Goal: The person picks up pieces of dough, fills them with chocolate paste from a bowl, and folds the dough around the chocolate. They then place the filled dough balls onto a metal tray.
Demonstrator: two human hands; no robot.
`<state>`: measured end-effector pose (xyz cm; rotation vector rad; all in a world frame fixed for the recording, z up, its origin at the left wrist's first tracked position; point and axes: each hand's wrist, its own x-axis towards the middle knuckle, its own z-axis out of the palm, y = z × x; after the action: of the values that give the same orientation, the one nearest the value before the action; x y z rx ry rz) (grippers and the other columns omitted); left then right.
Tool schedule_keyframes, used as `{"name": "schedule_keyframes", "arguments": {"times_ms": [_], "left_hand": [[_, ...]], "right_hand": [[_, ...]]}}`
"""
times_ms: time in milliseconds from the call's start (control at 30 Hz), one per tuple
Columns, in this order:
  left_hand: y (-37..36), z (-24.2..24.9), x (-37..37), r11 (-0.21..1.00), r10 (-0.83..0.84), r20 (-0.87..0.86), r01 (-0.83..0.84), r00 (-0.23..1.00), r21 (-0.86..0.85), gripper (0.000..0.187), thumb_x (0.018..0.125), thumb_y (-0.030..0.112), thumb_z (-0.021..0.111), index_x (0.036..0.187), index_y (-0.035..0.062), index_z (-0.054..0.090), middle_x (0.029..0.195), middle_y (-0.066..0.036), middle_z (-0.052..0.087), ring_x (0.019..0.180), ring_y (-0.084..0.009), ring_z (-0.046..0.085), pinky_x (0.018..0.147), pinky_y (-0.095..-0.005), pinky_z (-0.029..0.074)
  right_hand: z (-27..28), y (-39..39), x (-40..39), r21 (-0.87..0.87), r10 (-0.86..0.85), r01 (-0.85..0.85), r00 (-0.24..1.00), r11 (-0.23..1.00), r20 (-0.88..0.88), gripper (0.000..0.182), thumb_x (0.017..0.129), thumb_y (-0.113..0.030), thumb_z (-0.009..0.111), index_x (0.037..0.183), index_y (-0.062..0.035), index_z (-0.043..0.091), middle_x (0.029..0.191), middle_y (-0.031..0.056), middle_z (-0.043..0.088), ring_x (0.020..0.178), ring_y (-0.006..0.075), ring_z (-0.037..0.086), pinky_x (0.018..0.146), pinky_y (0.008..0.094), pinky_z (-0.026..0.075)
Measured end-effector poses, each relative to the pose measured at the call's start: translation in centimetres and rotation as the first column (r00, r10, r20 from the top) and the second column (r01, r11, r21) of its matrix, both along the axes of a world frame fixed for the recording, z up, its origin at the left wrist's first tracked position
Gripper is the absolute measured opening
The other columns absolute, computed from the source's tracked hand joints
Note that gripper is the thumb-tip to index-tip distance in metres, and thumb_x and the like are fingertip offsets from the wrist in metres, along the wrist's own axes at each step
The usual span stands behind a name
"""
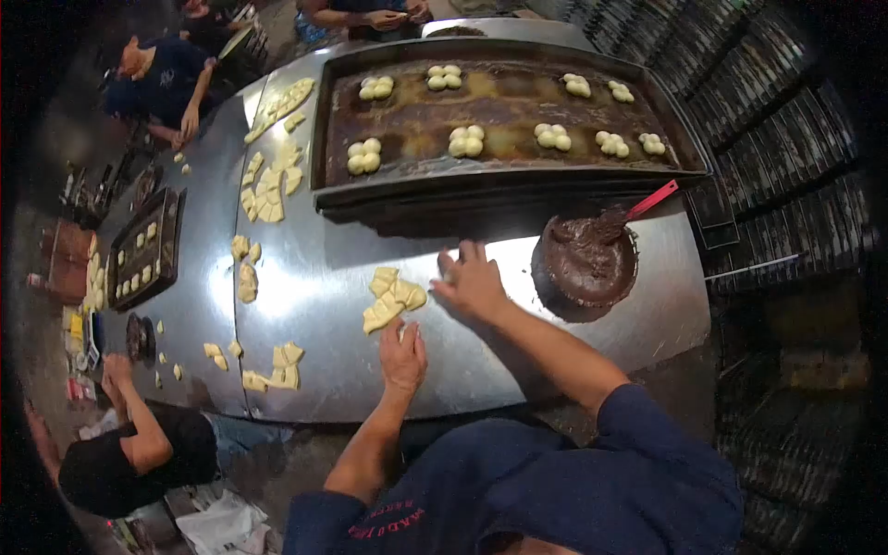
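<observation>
My left hand (402,357) is at the near edge of a heap of cut, pale dough pieces (392,301) on the metal table. Its fingers are curled together, and what lies beneath them is hidden. To the right of that heap, my right hand (474,282) is low over the tabletop, back upward, with fingers bent but apart. The underside of this palm does not show. Further right stands a round bowl of dark brown paste (587,264), with a red-handled spatula (652,199) leaning in it.
Beyond my hands, a large dark baking tray (509,171) carries several clusters of dough balls (465,141). More cut dough (270,190) lies to the left. A smaller tray (143,250) sits further left. Co-workers (166,83) stand around the table. Stacked trays (786,185) rise at right.
</observation>
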<state>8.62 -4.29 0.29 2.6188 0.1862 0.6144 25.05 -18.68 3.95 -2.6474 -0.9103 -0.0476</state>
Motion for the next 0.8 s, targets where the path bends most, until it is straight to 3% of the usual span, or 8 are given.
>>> {"name": "schedule_keyframes", "arguments": {"times_ms": [167, 300, 367, 433, 467, 500, 633, 800], "left_hand": [[-0.1, 0.3, 0.0, 1.0, -0.016, 0.01, 0.016, 1.0, -0.003, 0.024, 0.083, 0.005, 0.067, 0.107, 0.0038, 0.064, 0.111, -0.021, 0.055, 0.1, -0.0385, 0.056, 0.084, -0.0464, 0.047], [0.0, -0.1, -0.2, 1.0, -0.006, -0.012, 0.006, 1.0, -0.015, 0.026, 0.083, 0.005, 0.067, 0.109, 0.0039, 0.064, 0.112, -0.022, 0.055, 0.099, -0.0387, 0.056, 0.084, -0.046, 0.047], [0.2, 0.3, 0.2, 1.0, -0.023, -0.009, 0.023, 1.0, 0.012, 0.027, 0.083, 0.004, 0.066, 0.11, 0.0039, 0.063, 0.111, -0.021, 0.055, 0.099, -0.0386, 0.056, 0.084, -0.0458, 0.047], [0.2, 0.1, 0.0, 0.999, -0.039, -0.03, 0.04, 0.999, 0.023, 0.027, 0.084, 0.003, 0.064, 0.111, 0.0045, 0.063, 0.108, -0.02, 0.055, 0.097, -0.0379, 0.056, 0.083, -0.0457, 0.047], [0.1, 0.3, -0.2, 0.999, -0.04, -0.04, 0.04, 0.998, 0.016, 0.027, 0.084, 0.003, 0.064, 0.111, 0.0045, 0.063, 0.108, -0.02, 0.055, 0.097, -0.0379, 0.056, 0.083, -0.0457, 0.047], [0.0, 0.7, -0.2, 0.999, -0.038, -0.053, 0.039, 0.998, 0.012, 0.027, 0.085, 0.003, 0.064, 0.112, 0.0047, 0.063, 0.107, -0.02, 0.055, 0.096, -0.0374, 0.056, 0.082, -0.0456, 0.046], [0.0, 0.5, -0.1, 1.0, -0.013, -0.089, 0.012, 0.996, -0.006, 0.027, 0.086, 0.004, 0.063, 0.113, 0.0047, 0.063, 0.105, -0.018, 0.055, 0.093, -0.0361, 0.056, 0.08, -0.0452, 0.046], [0.0, 0.7, -0.1, 0.998, -0.009, -0.064, 0.005, 0.998, -0.06, 0.025, 0.087, 0.004, 0.061, 0.112, 0.0033, 0.064, 0.102, -0.018, 0.056, 0.091, -0.0356, 0.056, 0.08, -0.0441, 0.046]], "right_hand": [[-2.0, -2.4, -2.7, 0.299, 0.176, -0.178, 0.984, 0.937, 0.034, 0.018, 0.08, -0.012, 0.063, 0.097, -0.007, 0.058, 0.106, 0.0171, 0.054, 0.103, 0.0361, 0.053, 0.083, 0.0433, 0.048], [-0.1, -6.2, -3.1, 0.409, 0.226, -0.213, 0.974, 0.887, 0.017, 0.019, 0.081, -0.008, 0.063, 0.099, -0.0058, 0.058, 0.107, 0.0171, 0.054, 0.098, 0.0337, 0.057, 0.079, 0.0431, 0.05], [4.7, -7.4, -0.5, 0.555, 0.18, 0.037, 0.927, 0.831, -0.331, 0.02, 0.084, -0.009, 0.066, 0.102, -0.0041, 0.059, 0.105, 0.014, 0.058, 0.087, 0.0298, 0.063, 0.081, 0.0364, 0.051], [9.3, -7.8, 7.0, 0.677, 0.109, -0.205, 0.977, 0.707, 0.182, 0.026, 0.083, -0.011, 0.068, 0.106, -0.0031, 0.059, 0.098, 0.015, 0.058, 0.076, 0.0274, 0.062, 0.079, 0.0333, 0.051], [10.0, -7.1, 11.3, 0.743, -0.071, 0.3, 0.943, 0.598, -0.324, 0.023, 0.079, -0.013, 0.069, 0.101, -0.0069, 0.064, 0.1, 0.0165, 0.057, 0.087, 0.0319, 0.062, 0.075, 0.0393, 0.053], [14.8, -8.3, 14.3, 0.552, -0.123, -0.062, 0.948, 0.831, 0.292, 0.021, 0.077, -0.012, 0.07, 0.098, -0.0067, 0.067, 0.1, 0.0169, 0.057, 0.089, 0.0343, 0.061, 0.077, 0.0418, 0.053], [14.5, -7.5, 30.7, 0.369, -0.279, 0.177, 0.928, 0.912, 0.246, 0.026, 0.075, -0.016, 0.069, 0.1, -0.0091, 0.07, 0.106, 0.0205, 0.057, 0.101, 0.0376, 0.058, 0.087, 0.0457, 0.05], [10.2, -3.5, 39.1, 0.263, -0.407, 0.357, 0.898, 0.896, 0.168, 0.027, 0.08, -0.022, 0.065, 0.102, -0.0075, 0.071, 0.112, 0.0221, 0.057, 0.105, 0.0409, 0.057, 0.093, 0.0484, 0.048]]}}
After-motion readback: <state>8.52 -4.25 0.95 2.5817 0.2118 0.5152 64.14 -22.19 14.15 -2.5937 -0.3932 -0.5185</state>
